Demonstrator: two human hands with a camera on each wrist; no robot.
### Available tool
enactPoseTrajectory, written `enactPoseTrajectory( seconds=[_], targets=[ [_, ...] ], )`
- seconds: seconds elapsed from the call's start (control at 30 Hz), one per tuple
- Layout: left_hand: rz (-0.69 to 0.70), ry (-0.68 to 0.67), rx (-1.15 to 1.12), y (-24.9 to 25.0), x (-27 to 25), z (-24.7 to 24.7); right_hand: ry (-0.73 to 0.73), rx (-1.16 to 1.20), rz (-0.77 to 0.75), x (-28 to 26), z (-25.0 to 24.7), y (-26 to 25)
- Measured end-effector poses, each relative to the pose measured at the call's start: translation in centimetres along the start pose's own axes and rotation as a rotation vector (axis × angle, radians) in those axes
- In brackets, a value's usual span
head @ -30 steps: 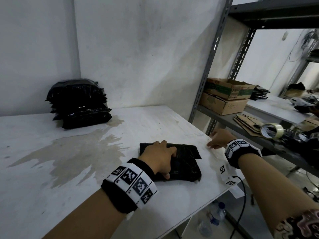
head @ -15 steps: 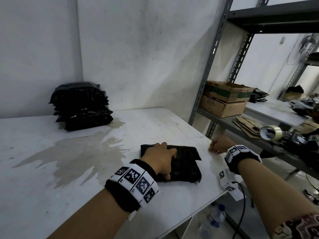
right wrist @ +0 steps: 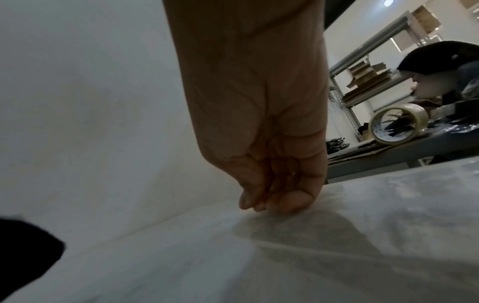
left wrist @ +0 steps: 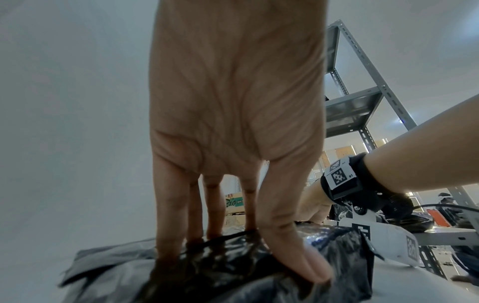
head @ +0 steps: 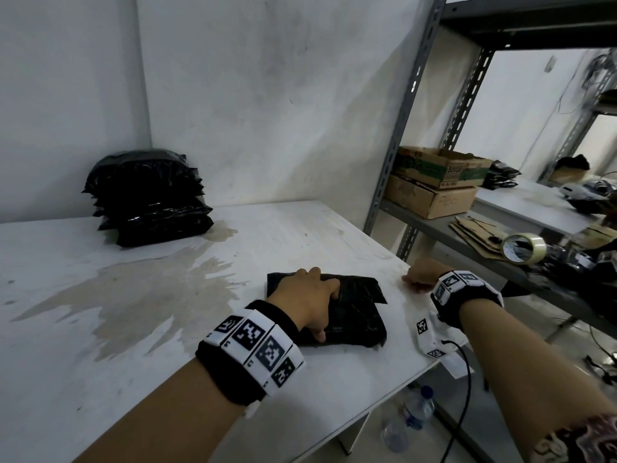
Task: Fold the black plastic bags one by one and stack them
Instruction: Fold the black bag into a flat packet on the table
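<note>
I am pressing my left hand (head: 309, 297) flat, fingers spread, on the light, slippery folded black plastic bag (head: 354, 315) at centre frame; my right hand (head: 422, 275) is curling empty.

Glossy black folded bag (head: 347, 315) on a white table (head: 100, 362) with a tan stain (head: 133, 295); black-and-white checkered wristbands (head: 257, 349).
</note>
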State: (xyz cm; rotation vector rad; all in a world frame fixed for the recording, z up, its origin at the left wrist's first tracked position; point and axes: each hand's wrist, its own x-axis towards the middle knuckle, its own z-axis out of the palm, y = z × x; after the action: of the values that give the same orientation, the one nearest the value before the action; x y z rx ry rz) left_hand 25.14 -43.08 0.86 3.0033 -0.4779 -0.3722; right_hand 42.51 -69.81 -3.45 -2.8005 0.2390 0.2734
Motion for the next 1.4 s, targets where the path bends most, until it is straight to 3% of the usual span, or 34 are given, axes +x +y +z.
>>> enactPoseTrajectory(
  seconds=[0.17,0.27,0.33,0.77,0.87,1.17,1.23,1.33,1.4],
  targets=[
    [-0.011,-0.006,0.002,0.1,0.1,-0.1,-0.085,0.368,0.052,0.1,-1.2,1.1],
    [-0.012,-0.002,0.005,0.1,0.0,0.0,-0.040,0.454,0.043,-0.7,-1.4,1.3],
    [-0.013,0.001,0.001,0.1,-0.1,0.0,0.033,0.412,0.042,-0.8,-1.2,1.5],
    [-0.010,-0.001,-0.043,-0.2,-0.5,0.0,0.083,-0.117,0.074,-2.6,-0.4,1.2],
    [-0.008,0.002,-0.048,-0.2,-0.5,0.1,0.163,-0.106,-0.007,-4.0,-0.2,0.3],
    [-0.006,0.008,-0.040,-0.3,-0.4,0.3,0.049,-0.210,0.020,-4.4,-0.4,-0.7],
    [-0.006,0.007,-0.037,-0.2,-0.2,0.3,-0.009,-0.130,0.017,-3.8,-0.7,0.1],
    [-0.009,0.008,-0.027,-0.1,-0.1,0.2,-0.040,0.205,0.049,-3.6,-1.9,1.6],
    [-0.009,0.009,-0.024,-0.1,-0.2,0.3,-0.072,0.264,0.082,-3.6,-2.3,2.1]
  ],
)
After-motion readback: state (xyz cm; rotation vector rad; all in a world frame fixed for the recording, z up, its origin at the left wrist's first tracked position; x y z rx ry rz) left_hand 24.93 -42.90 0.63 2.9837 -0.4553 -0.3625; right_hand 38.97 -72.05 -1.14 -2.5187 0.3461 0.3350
